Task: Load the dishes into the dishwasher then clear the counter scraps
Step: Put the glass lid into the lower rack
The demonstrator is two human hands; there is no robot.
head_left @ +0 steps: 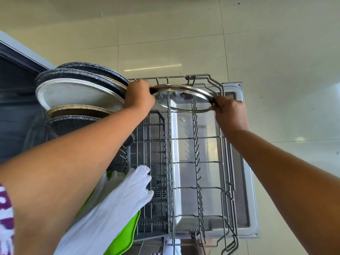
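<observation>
Glass pot lid (184, 98) with a steel rim, held over the far end of the dishwasher's wire rack (198, 162). Left hand (139, 96) grips its left edge, right hand (230, 115) pinches its right edge. Speckled plates (81, 89) stand crowded just left; bare tines fill the rack's right side nearer the viewer.
</observation>
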